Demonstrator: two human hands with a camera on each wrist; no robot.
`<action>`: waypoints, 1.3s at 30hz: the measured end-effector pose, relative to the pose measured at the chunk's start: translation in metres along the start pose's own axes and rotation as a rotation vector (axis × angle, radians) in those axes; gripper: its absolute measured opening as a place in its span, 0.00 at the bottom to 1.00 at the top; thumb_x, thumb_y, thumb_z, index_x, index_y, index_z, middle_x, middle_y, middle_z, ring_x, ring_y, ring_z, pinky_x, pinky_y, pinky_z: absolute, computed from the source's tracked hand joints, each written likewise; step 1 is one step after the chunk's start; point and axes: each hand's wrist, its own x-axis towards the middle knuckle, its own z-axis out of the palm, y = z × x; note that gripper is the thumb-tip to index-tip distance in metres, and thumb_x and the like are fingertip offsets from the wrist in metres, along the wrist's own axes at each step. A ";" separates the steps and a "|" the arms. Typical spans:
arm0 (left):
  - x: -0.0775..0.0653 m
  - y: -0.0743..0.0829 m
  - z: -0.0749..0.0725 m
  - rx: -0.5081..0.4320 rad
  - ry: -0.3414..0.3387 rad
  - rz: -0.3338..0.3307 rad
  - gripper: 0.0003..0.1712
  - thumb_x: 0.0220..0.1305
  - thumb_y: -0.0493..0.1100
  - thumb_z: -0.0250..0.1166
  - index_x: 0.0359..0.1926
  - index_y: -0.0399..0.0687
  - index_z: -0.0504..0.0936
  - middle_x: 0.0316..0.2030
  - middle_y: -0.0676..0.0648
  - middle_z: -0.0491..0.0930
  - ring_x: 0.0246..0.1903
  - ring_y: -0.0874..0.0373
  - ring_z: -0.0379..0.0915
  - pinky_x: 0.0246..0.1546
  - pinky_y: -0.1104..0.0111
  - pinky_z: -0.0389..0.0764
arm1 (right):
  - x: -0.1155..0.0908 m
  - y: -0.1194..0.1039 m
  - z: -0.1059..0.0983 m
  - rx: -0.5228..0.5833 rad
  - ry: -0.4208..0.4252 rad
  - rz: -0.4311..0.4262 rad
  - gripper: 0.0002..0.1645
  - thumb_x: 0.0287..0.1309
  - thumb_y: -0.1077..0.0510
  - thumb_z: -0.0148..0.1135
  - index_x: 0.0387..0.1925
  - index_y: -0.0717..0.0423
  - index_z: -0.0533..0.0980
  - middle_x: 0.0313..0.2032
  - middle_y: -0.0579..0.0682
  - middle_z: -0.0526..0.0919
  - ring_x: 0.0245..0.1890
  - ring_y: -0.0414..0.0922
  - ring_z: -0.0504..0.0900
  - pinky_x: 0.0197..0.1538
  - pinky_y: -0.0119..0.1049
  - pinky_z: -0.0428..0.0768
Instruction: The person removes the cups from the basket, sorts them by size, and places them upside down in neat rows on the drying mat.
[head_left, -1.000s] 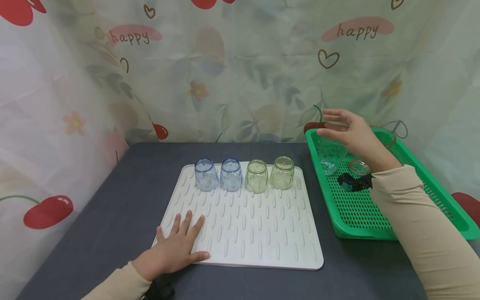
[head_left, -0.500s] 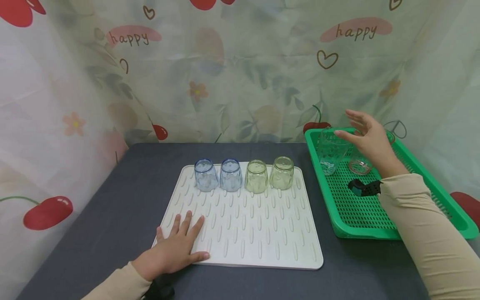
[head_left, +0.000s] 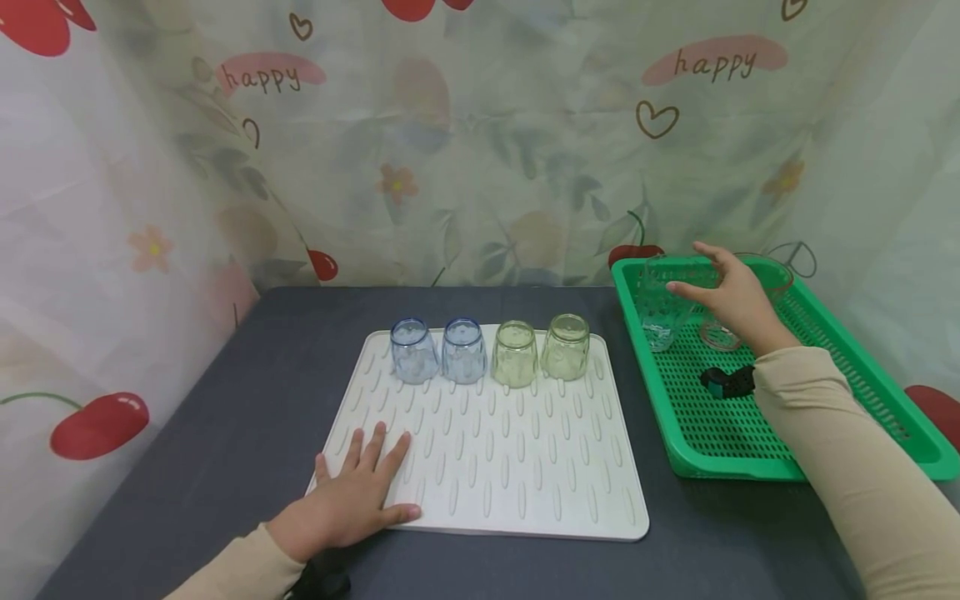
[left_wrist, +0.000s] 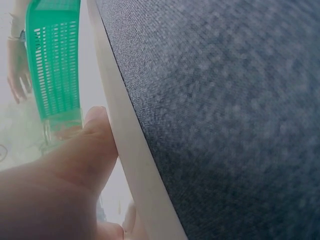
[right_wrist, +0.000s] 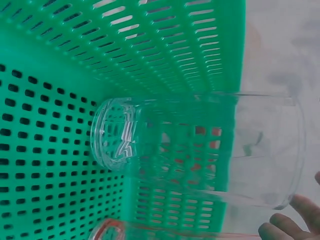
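Observation:
My left hand rests with spread fingers on the near left corner of a white ridged mat. Over the far part of a green basket is my right hand, thumb and fingers apart. A tall clear glass stands upright inside the basket, with a pink-tinted glass right of it, partly behind the hand. In the right wrist view, fingertips come right at the rim of the clear glass. The pink-tinted glass shows at the bottom edge there.
Along the mat's far edge, two blue glasses and two green glasses stand upside down in a row. A dark cloth covers the table. A patterned curtain hangs behind and at both sides.
My right hand has moved right from above the clear glass toward the pink-tinted one, then lowered slightly. My left hand stays on the mat.

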 end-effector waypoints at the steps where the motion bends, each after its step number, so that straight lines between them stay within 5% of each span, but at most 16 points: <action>1: 0.000 0.000 0.000 0.000 -0.001 -0.001 0.60 0.51 0.77 0.58 0.76 0.53 0.49 0.76 0.34 0.38 0.73 0.30 0.31 0.55 0.23 0.34 | 0.000 0.001 0.000 0.000 -0.002 0.001 0.58 0.58 0.34 0.62 0.77 0.47 0.41 0.76 0.57 0.40 0.74 0.65 0.44 0.65 0.67 0.55; 11: 0.003 0.000 0.001 0.011 0.003 -0.004 0.60 0.51 0.77 0.58 0.76 0.54 0.49 0.76 0.35 0.38 0.73 0.29 0.31 0.54 0.22 0.34 | 0.006 0.011 0.003 0.068 -0.048 0.049 0.61 0.57 0.34 0.62 0.77 0.44 0.35 0.77 0.55 0.35 0.75 0.63 0.40 0.66 0.67 0.54; 24: 0.003 -0.001 0.002 0.018 -0.001 -0.007 0.60 0.51 0.78 0.57 0.76 0.55 0.48 0.76 0.36 0.37 0.73 0.31 0.30 0.55 0.23 0.34 | 0.014 0.024 0.010 0.088 -0.111 0.073 0.68 0.56 0.34 0.62 0.75 0.48 0.24 0.76 0.62 0.35 0.69 0.69 0.54 0.61 0.64 0.64; 30: 0.004 -0.002 0.002 0.023 -0.002 -0.011 0.60 0.51 0.78 0.57 0.76 0.55 0.48 0.76 0.36 0.37 0.73 0.31 0.30 0.55 0.23 0.34 | 0.017 0.025 0.015 0.101 -0.123 0.077 0.70 0.56 0.35 0.63 0.73 0.49 0.20 0.75 0.66 0.37 0.71 0.69 0.48 0.63 0.65 0.60; 39: 0.003 -0.001 0.001 0.014 -0.006 -0.010 0.60 0.51 0.78 0.58 0.76 0.55 0.48 0.76 0.35 0.38 0.73 0.30 0.31 0.55 0.23 0.34 | 0.018 0.025 0.018 0.138 -0.116 0.072 0.70 0.57 0.38 0.65 0.74 0.51 0.22 0.74 0.69 0.41 0.62 0.69 0.66 0.60 0.60 0.70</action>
